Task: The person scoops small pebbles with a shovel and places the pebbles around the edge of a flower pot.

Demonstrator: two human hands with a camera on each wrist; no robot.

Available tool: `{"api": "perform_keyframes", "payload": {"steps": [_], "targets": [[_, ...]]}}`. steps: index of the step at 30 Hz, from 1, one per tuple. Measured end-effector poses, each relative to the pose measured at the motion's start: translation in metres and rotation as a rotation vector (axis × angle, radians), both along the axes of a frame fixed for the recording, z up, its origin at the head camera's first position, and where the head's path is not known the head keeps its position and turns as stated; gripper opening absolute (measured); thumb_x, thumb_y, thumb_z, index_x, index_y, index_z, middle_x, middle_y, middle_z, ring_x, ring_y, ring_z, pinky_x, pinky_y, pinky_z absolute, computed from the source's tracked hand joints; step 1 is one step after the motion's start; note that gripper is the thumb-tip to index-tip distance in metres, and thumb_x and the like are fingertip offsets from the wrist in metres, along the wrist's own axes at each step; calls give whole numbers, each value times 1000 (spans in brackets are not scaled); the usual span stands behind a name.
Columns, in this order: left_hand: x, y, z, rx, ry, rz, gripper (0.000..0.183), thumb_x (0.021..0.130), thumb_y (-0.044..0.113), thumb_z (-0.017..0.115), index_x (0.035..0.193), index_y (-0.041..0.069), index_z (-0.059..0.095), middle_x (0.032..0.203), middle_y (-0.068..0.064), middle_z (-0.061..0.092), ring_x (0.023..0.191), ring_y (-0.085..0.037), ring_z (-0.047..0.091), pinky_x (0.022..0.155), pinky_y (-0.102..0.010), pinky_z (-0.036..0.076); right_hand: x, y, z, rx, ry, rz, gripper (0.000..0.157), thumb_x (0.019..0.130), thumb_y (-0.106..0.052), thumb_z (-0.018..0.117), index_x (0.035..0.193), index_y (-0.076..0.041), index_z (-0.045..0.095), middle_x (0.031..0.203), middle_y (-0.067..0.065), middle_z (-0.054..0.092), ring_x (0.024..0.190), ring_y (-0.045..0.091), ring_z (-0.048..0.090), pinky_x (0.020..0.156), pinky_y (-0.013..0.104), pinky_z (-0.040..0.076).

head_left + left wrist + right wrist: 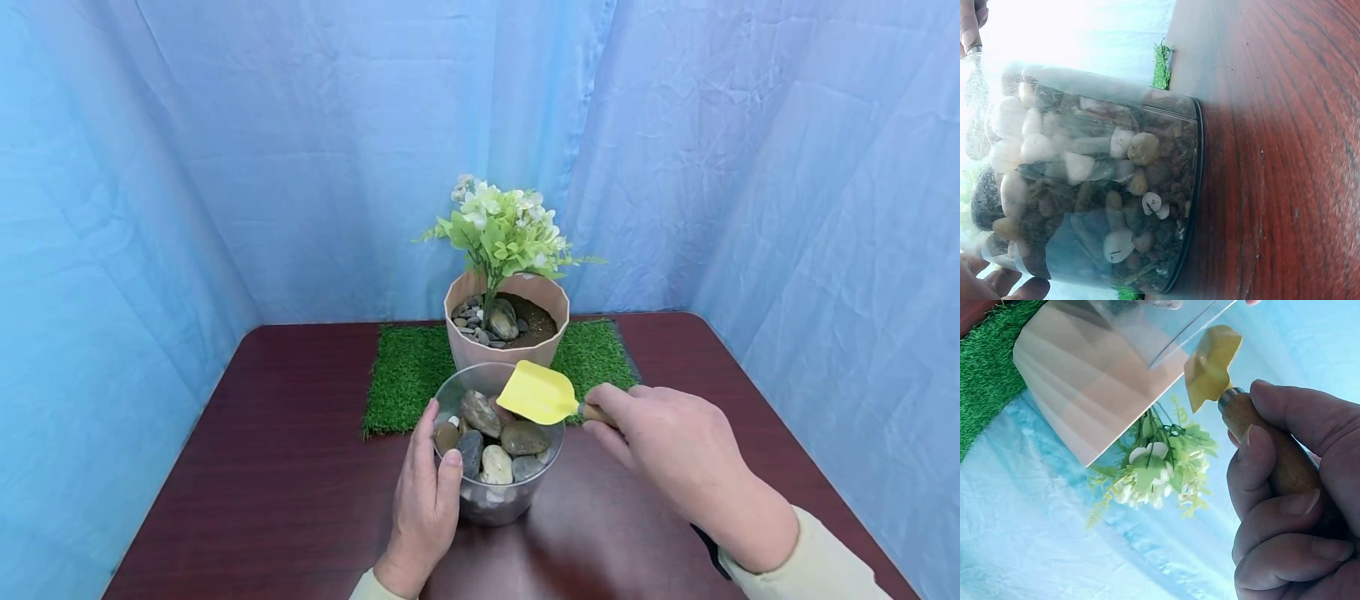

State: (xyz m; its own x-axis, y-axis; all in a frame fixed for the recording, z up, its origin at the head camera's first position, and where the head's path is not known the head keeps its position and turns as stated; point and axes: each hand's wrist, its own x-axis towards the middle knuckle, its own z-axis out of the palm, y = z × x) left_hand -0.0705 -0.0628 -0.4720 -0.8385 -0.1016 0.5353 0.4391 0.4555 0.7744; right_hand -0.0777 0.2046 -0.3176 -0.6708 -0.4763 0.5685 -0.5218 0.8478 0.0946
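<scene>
In the head view a clear plastic bucket (491, 504) full of stones stands at the table's front middle. Large river stones (480, 412) lie on top, with smaller pebbles (1119, 245) visible through the wall. My left hand (423, 496) rests against the bucket's left side, fingers extended along the wall and thumb by the rim. My right hand (678, 446) grips the wooden handle (1288, 462) of a small yellow garden shovel (538, 393). Its blade hangs over the bucket's far right rim, and I see nothing on it.
Behind the bucket, a pink flowerpot (517, 357) stands on an artificial grass mat (408, 375). It holds dark soil, grey pebbles, one large stone and a plant with white flowers (510, 229). Blue curtains (315, 167) surround the dark red table (285, 467).
</scene>
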Motion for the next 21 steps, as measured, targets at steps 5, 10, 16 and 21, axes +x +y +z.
{"api": "perform_keyframes", "payload": {"steps": [5,10,16,21], "targets": [[0,0,0,-3,6,2,63,104,9,54,164,10,33,165,-12,40,149,-25,43,120,-13,25,-3,-8,4,24,28,21,24,81,-24,82,76,-32,61,59,-16,30,50,0,23,43,21,16],[1,-1,0,-5,0,1,63,105,11,54,164,12,32,166,-10,39,149,-23,42,120,-13,25,-5,-14,11,64,-21,12,36,80,-23,83,67,-31,50,58,-15,28,50,2,22,41,23,18],[0,-1,0,-16,24,9,64,104,9,55,163,10,33,165,-10,40,149,-25,43,120,-13,25,-7,-23,22,134,-123,-13,39,81,-23,84,65,-31,49,56,-16,32,49,4,29,41,26,25],[0,-1,-1,-12,24,7,64,104,9,55,163,10,34,165,-10,40,149,-24,43,120,-13,25,-10,-31,29,163,-139,6,42,82,-10,70,61,-28,38,56,-14,26,51,5,23,42,26,20]]}}
